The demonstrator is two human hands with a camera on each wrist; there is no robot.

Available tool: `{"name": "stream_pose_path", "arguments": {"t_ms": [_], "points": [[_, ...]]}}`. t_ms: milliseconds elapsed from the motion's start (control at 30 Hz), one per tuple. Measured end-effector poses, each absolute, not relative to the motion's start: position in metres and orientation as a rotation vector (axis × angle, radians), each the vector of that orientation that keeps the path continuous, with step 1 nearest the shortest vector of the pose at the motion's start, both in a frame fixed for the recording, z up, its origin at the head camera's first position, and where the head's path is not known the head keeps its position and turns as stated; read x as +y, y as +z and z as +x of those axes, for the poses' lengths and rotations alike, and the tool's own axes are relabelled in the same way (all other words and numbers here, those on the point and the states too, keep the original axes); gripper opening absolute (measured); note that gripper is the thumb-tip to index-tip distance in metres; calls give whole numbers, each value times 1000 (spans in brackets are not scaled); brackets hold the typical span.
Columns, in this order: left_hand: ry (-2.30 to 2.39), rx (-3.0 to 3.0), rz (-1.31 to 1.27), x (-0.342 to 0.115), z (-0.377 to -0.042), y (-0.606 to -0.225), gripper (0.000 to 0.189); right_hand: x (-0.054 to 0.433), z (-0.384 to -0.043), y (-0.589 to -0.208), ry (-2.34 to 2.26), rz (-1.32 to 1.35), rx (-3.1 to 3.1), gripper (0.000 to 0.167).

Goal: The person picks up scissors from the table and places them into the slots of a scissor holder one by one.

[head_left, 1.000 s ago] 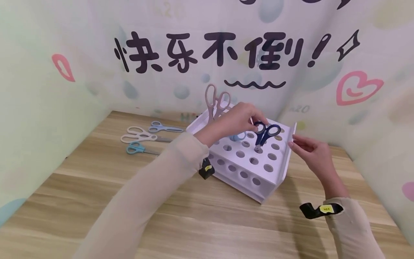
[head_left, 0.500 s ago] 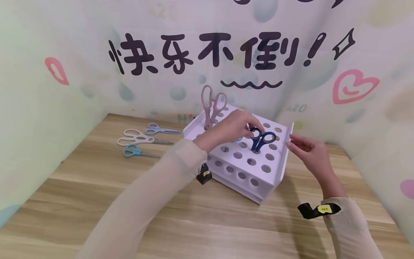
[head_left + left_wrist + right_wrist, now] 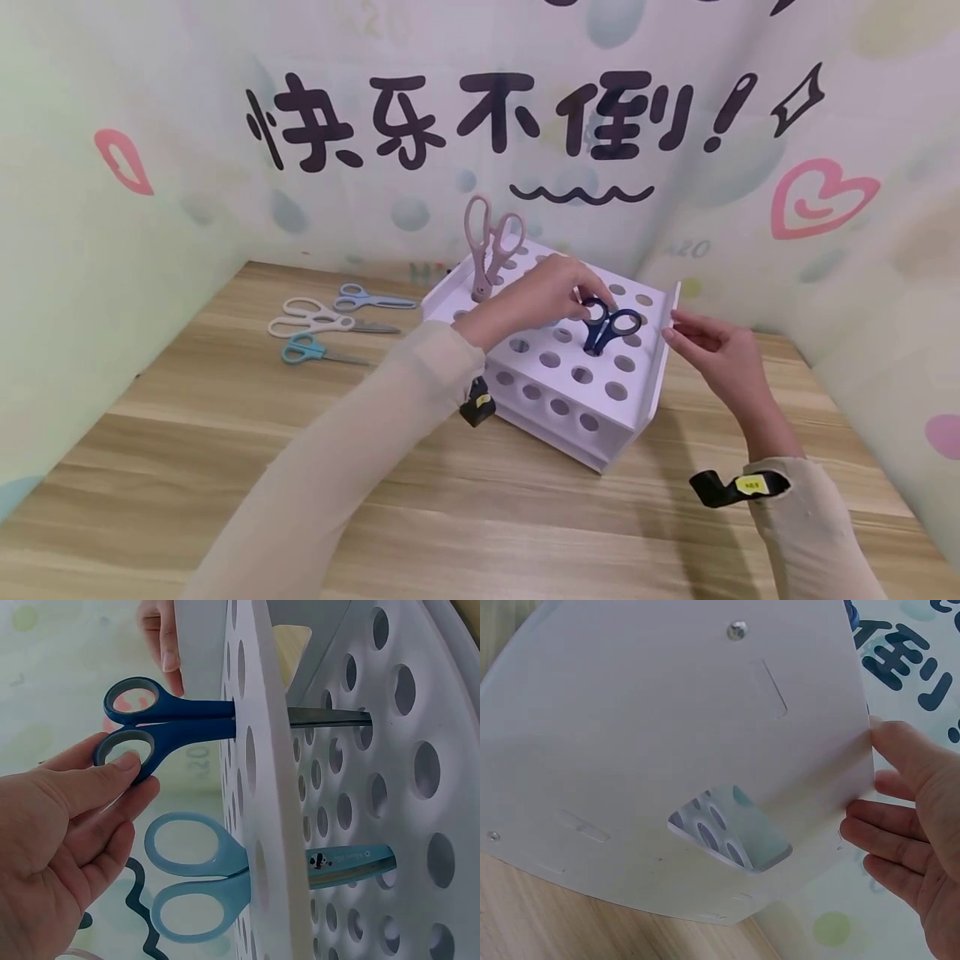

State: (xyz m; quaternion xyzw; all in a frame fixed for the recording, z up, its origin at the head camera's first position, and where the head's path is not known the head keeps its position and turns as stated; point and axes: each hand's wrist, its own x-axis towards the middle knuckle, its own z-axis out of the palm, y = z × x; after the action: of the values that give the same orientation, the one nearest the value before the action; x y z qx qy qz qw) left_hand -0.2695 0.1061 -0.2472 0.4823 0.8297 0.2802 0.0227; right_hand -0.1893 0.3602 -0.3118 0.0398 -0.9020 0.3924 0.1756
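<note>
My left hand pinches one handle loop of the dark blue scissors between thumb and fingers. These scissors stand in a hole of the white rack, handles up; in the left wrist view their blades reach a hole in the tier below. Light blue scissors with a covered blade stand beside them, mostly hidden behind my left hand in the head view. My right hand holds the top edge of the rack's right side panel by thumb and fingertips.
Pinkish scissors stand upright at the rack's back left. On the wooden table, left of the rack, lie white scissors, pale blue scissors and teal scissors. A printed cloth wall rises behind.
The dark blue scissors have sunk deeper into their hole, my left hand lowering along with them. My right hand keeps its place on the rack's side. The head view has shifted slightly.
</note>
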Motion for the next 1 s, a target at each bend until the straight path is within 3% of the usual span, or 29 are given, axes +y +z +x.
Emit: {"name": "stream_pose_path", "arguments": {"t_ms": [1000], "points": [[903,2568,1487,113,-277,-243,31,360,-188,-311,1091,77,-2596,48]]}}
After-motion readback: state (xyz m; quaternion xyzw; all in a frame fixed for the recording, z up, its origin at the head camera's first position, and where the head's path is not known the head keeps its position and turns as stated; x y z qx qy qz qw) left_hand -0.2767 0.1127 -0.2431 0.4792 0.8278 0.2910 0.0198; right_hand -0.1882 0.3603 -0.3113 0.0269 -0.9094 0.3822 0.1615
